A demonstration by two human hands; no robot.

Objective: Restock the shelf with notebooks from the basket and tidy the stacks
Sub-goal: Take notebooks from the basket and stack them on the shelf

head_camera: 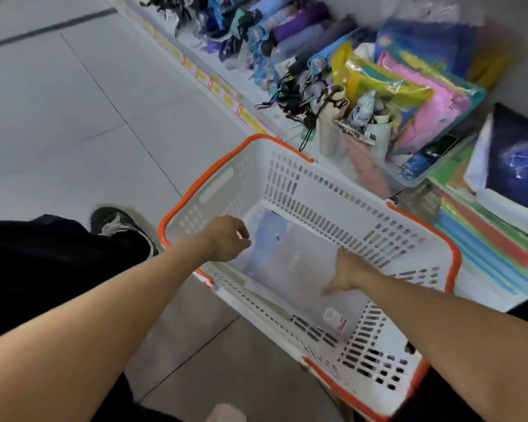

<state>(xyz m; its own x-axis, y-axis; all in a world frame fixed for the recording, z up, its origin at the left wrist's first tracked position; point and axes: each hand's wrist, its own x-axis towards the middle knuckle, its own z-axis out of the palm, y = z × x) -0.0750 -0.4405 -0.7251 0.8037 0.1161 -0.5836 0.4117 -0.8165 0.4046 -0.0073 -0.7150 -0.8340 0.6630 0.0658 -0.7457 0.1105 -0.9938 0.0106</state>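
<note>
Inside the basket (287, 184) I reach for the last notebook (296, 269): right hand (348, 274) seemingly pressing it, fingers spread, left hand (226, 239) loosely curled, empty. Next, lift it toward the shelf (485, 281).

White perforated plastic basket with orange rim (290, 178) sits on the pale tiled floor (73, 117), touching the low white shelf (226, 86) at its 1 o'clock. Flat pale notebooks in clear wrap (290, 263) lie in basket btm. Bare left hand (226, 239) over basket's 9 o'clock side, bare right hand (346, 274) on notebooks twd 3. Black lace-up shoe (119, 223) on floor at basket's 9. Stacked bright-coloured folders (485, 254) on shelf at 3.
</note>
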